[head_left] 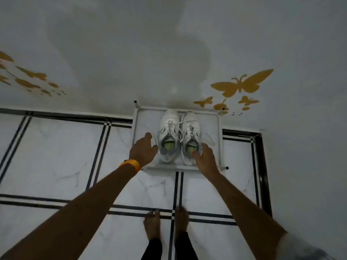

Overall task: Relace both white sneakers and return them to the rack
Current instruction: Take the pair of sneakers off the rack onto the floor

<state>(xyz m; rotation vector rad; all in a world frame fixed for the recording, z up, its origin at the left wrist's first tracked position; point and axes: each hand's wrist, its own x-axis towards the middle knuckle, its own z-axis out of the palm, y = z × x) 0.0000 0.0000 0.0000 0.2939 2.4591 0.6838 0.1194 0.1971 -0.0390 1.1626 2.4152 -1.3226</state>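
Observation:
Two white sneakers stand side by side on the white rack (pixel 220 139) against the wall, toes toward the wall. The left sneaker (pixel 168 128) and the right sneaker (pixel 191 126) both show laces and green insoles. My left hand (pixel 144 150) hovers open just left of the left sneaker's heel, not touching it. My right hand (pixel 205 159) rests at the right sneaker's heel, fingers at its collar. Whether it grips the shoe is unclear.
The rack has thin white rails with black caps (pixel 227 168) at its corners. The white wall (pixel 169 53) behind it carries yellow butterfly stickers (pixel 242 84). My bare feet (pixel 167 224) stand on white marble floor with black inlay lines (pixel 178 188).

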